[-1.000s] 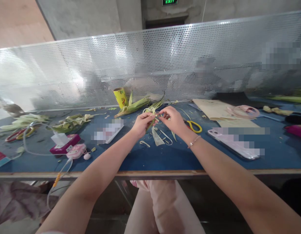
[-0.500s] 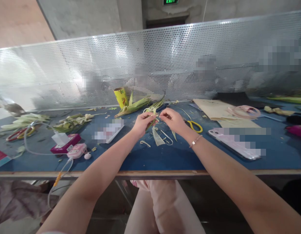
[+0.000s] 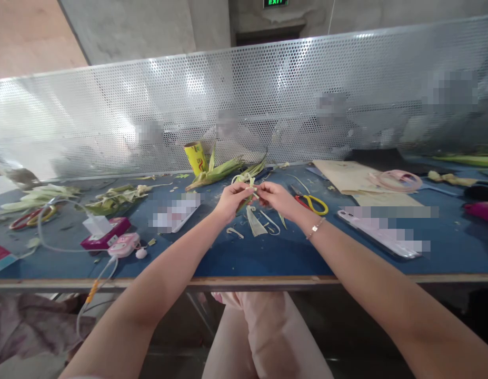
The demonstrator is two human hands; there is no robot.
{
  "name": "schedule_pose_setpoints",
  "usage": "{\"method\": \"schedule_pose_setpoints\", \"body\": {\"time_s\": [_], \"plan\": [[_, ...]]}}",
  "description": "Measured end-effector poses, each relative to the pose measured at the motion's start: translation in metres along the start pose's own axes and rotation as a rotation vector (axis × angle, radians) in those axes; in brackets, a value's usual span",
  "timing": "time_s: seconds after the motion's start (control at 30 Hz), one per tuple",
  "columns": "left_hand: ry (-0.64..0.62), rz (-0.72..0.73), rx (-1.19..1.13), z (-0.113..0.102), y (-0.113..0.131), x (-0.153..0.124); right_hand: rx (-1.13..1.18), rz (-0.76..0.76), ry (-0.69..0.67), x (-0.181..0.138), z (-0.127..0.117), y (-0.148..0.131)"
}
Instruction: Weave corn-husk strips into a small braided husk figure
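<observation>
Evidently, your left hand (image 3: 231, 202) and right hand (image 3: 276, 200) pinch a pale husk strip (image 3: 252, 182) between them above the blue tabletop (image 3: 244, 261), probably steadying it from both sides. A red-and-yellow-handled tool (image 3: 321, 206) lies beside your right wrist, presumably for easy reach. Husk scraps (image 3: 256, 223) litter the surface; a perforated screen (image 3: 165, 100) stands behind.
</observation>
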State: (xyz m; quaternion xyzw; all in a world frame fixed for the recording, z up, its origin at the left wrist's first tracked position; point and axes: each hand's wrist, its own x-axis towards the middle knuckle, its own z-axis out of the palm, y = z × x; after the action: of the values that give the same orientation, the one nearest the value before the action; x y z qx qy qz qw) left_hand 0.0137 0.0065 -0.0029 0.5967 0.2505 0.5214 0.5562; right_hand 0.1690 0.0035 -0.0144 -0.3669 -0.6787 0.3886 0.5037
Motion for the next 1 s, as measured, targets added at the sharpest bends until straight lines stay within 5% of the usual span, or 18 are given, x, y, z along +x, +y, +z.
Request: {"method": "schedule_pose_setpoints", "body": {"time_s": [0.17,0.4,1.0], "plan": [[0.033,-0.002,0.003,-0.001,0.0,0.001,-0.463,-0.369,0.273,0.0,-0.004,-0.002],[0.024,-0.006,0.051,0.001,0.002,-0.001,-0.6,-0.595,0.356,-0.008,-0.003,-0.014],[-0.008,-0.028,0.03,0.002,0.001,-0.003,-0.384,-0.412,0.363,-0.008,0.004,-0.012]]}}
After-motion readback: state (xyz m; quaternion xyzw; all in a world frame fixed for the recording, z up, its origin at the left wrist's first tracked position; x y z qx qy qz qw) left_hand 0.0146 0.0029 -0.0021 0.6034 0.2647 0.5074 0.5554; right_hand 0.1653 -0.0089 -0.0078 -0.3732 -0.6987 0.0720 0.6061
